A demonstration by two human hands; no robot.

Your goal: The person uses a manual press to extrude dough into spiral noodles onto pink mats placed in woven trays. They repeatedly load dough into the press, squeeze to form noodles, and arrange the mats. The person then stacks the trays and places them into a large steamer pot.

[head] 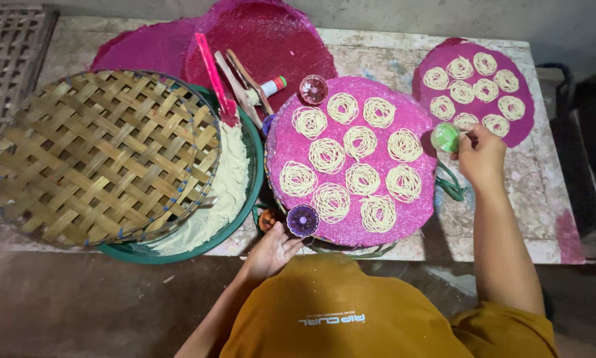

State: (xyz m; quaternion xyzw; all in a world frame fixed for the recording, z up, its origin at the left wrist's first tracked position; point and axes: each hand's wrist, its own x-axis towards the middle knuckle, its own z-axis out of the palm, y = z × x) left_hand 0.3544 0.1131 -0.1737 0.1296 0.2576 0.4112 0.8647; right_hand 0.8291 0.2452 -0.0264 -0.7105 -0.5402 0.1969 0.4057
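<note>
**Hand positions at the noodle-coil mats**

The right hand [481, 156] is extended over the pale stone surface [563, 219]. Its grip is closed around a small translucent green cup-shaped mould [446, 137], which protrudes from the fingers on the side toward the person's left. The mould sits in the gap between two mats: the large round magenta woven mat [351, 166] directly in front of the person, carrying ten pale coiled noodle nests, and the smaller round magenta mat [474, 89] at the far right, carrying eight similar nests.

The left hand [271, 252] rests at the near edge of the large mat. Its grip is loosely curled, fingertips touching a small purple cup-shaped mould [302, 220] that lies on the mat's near rim. Whether the fingers actually clasp it cannot be determined.

To the left, a round woven bamboo tray [102, 156] partly covers a green basin of pale dough [235, 179].
</note>
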